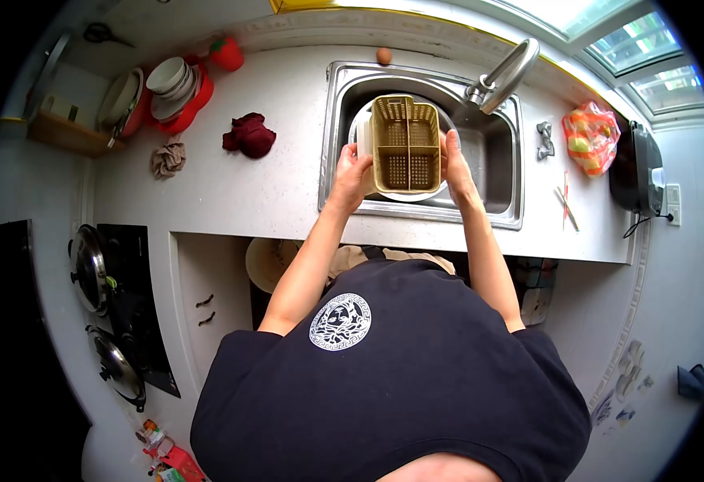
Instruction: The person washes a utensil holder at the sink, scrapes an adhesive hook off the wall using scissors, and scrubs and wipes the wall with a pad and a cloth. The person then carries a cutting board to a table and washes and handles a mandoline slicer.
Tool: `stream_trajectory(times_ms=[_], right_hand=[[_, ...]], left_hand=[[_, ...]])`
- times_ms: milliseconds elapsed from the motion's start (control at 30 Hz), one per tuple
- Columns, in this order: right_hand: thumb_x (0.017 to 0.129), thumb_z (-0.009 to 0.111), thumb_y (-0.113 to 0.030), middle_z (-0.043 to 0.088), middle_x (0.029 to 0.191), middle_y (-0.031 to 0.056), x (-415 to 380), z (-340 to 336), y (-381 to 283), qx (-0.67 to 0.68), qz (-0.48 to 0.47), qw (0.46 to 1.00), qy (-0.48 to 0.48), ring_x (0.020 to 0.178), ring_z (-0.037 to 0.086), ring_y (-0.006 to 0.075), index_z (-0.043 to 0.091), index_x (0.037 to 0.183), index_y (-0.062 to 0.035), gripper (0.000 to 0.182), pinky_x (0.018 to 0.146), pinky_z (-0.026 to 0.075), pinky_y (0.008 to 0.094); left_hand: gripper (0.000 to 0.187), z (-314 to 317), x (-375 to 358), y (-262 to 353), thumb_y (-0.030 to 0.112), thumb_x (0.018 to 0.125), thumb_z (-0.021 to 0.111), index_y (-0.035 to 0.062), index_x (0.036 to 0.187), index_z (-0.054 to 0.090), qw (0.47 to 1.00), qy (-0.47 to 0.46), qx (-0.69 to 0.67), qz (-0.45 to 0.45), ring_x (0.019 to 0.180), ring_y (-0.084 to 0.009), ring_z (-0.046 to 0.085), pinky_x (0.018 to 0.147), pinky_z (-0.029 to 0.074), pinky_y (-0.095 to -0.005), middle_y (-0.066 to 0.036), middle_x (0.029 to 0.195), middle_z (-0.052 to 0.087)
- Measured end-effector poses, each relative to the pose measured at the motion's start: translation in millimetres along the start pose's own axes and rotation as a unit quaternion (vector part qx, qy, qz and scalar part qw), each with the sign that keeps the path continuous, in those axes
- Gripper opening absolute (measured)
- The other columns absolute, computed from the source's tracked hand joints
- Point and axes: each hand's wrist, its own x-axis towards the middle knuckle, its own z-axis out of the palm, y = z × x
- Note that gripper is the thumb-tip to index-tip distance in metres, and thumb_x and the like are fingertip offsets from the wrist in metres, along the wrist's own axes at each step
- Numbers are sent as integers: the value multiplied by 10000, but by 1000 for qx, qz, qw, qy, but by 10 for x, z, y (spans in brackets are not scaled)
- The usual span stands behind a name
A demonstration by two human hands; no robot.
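Both of my hands hold a brownish-gold plastic utensil caddy above the sink. Dividers split its inside into several compartments with perforated bottoms. My left hand grips its left side, where a pale plastic piece shows along the wall. Against the right wall of the caddy, my right hand is closed, some of its fingers hidden behind the edge. Beneath the caddy, a round white basin sits in the stainless steel sink, mostly covered by the caddy.
A curved faucet rises at the sink's back right. An egg lies behind the sink. Left on the counter are a dark red cloth, a brown cloth and stacked bowls. A fruit bag sits at the right.
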Motion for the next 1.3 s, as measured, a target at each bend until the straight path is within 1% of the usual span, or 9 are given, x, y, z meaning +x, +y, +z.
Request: stream_trajectory(times_ms=[100, 267, 333, 467, 667, 733, 800, 1033, 1300], right_hand=[[907, 581, -367, 474, 1330, 126, -152, 226, -127, -234, -84, 967, 46, 1205, 454, 210, 317, 1400, -5, 667, 1040, 319, 346], [928, 566, -241, 533, 1226, 82, -182, -30, -68, 53, -39, 997, -38, 1109, 506, 146, 418, 1318, -13, 475, 949, 408, 290], [954, 506, -303, 565, 1147, 55, -169, -166, 21, 62, -34, 995, -72, 998, 545, 118, 458, 1284, -18, 439, 850, 457, 266], [972, 426, -372, 590, 1040, 36, -161, -102, 223, 51, -91, 994, 20, 869, 558, 102, 514, 1216, -19, 438, 737, 473, 253], [956, 431, -305, 612, 904, 60, -219, -180, 212, 51, -95, 992, 61, 784, 564, 138, 584, 1023, -6, 342, 673, 472, 286], [935, 445, -241, 602, 807, 85, -150, -169, 259, -164, -236, 949, 130, 717, 561, 178, 584, 932, 5, 282, 636, 465, 331], [928, 452, -227, 592, 777, 90, -249, -126, 142, -177, -225, 951, 118, 695, 556, 191, 581, 916, 9, 269, 628, 460, 345], [958, 432, -249, 585, 778, 46, -179, -171, 283, -44, -216, 973, 66, 684, 527, 118, 572, 899, 12, 302, 600, 449, 289], [939, 465, -194, 630, 819, 37, -238, -24, 286, 69, -190, 973, 107, 669, 573, 90, 605, 951, 6, 244, 581, 491, 232]], left_hand=[[426, 119, -52, 87, 137, 842, 647, 14, 1145, 374, 998, 2, 63, 29, 984, -159, 556, 871, 461, -297, -116, 1069, 543], [404, 122, -99, 247, 165, 868, 638, 38, 1157, 386, 998, -56, -9, 4, 991, -159, 561, 870, 481, -313, -102, 1081, 546], [377, 134, -119, 287, 151, 881, 617, 44, 1163, 391, 992, -104, -65, -13, 995, -160, 565, 866, 492, -321, -92, 1088, 547], [349, 235, -168, 241, 179, 927, 539, 88, 1226, 385, 973, -146, -171, -54, 1006, -154, 569, 835, 518, -323, -68, 1089, 553], [555, 376, -292, 351, 398, 950, 488, 94, 1366, 282, 984, -175, -28, -33, 1158, -180, 485, 927, 462, -342, -84, 1277, 459], [601, 389, -293, 360, 431, 959, 441, 73, 1408, 266, 980, -196, -1, -32, 1174, -186, 490, 930, 465, -341, -93, 1291, 477], [602, 411, -334, 346, 462, 962, 396, 53, 1393, 298, 983, -181, 3, -28, 1162, -185, 503, 935, 461, -334, -97, 1279, 496], [614, 344, -345, 331, 516, 973, 264, 69, 1389, 328, 972, -195, -85, -99, 1150, -199, 516, 956, 446, -362, -89, 1267, 510], [598, 549, -442, 418, 487, 964, 359, 48, 1369, 341, 988, -127, -23, -85, 1122, -194, 529, 924, 466, -348, -98, 1231, 526]])
